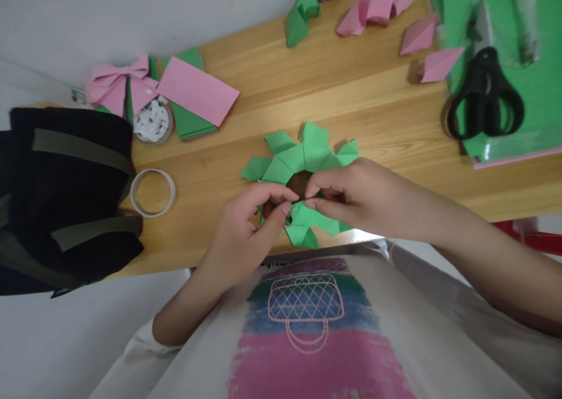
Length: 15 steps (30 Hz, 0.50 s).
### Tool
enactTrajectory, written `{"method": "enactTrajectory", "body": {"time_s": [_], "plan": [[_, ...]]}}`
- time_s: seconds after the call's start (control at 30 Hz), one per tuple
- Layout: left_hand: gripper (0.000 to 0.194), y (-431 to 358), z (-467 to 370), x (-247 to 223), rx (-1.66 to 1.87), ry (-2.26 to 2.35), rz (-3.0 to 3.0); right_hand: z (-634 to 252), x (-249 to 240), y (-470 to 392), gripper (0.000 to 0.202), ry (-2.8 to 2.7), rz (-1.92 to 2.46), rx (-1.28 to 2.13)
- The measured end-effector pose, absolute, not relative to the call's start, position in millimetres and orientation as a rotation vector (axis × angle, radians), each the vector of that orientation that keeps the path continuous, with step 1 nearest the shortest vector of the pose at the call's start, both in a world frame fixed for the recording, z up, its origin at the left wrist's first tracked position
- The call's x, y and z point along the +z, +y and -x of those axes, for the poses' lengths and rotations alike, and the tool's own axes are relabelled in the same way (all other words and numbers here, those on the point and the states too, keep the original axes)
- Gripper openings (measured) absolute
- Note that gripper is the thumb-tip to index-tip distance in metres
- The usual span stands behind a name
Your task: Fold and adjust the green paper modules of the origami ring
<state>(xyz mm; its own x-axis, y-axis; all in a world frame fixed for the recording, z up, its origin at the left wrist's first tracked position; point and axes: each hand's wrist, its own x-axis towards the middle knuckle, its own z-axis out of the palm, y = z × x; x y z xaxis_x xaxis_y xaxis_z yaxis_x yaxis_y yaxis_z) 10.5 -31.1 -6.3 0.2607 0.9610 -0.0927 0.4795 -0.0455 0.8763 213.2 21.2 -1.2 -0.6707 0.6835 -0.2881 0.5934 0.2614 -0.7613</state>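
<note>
A ring of folded green paper pieces [315, 153] with pointed tips lies near the table's front edge. My left hand [252, 226] pinches its near left part between thumb and forefinger. From the right, my right hand [351, 194] has thumb and forefinger closed on the near inner edge of the same ring. The fingertips of both hands are close together, and they hide part of the ring. Wood shows through the dark opening in its middle.
On the wooden table [246, 59] are a tape roll [153, 193], a pink bow [120, 82], a pink sheet [198, 90] on green paper, folded pink pieces [381, 3], a green piece [302, 13] and black scissors [485, 94]. A black bag [70, 194] stands left.
</note>
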Motion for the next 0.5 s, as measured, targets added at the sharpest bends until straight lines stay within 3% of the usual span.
{"method": "enactTrajectory", "body": {"time_s": [0.5], "plan": [[0.015,-32.7,-9.6,-1.2,0.686,1.354,-1.793,-210.4,-1.3,17.8,0.011,-2.378,1.252,1.367]]}}
